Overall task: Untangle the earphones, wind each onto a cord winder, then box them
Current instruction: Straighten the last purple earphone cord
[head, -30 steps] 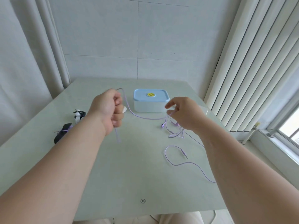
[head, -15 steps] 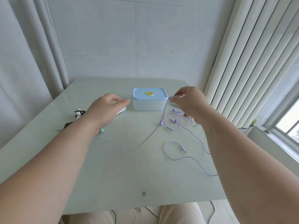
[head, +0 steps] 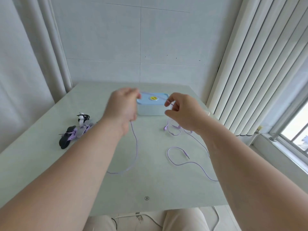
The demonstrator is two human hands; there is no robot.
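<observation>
A purple earphone cord (head: 135, 147) stretches between my two raised hands and crosses over the lid of the blue box (head: 150, 106). My left hand (head: 123, 107), blurred, pinches one stretch of it, and a loop hangs from that hand down to the table. My right hand (head: 181, 110) pinches the cord near the box's right end. Below that hand lie purple earbuds (head: 166, 128) and a loose loop ending in the jack plug (head: 186, 154). At the left lie wound earphones on cord winders (head: 73, 133).
The pale green table (head: 83, 164) ends close to my knees at the front edge. Curtains hang at the left, vertical blinds at the right. A white cable lies on the floor under the table's front edge.
My left hand went from a fist on the cord, opened toward the box, and now pinches the cord again in front of the box. My right hand lifted the cord higher.
</observation>
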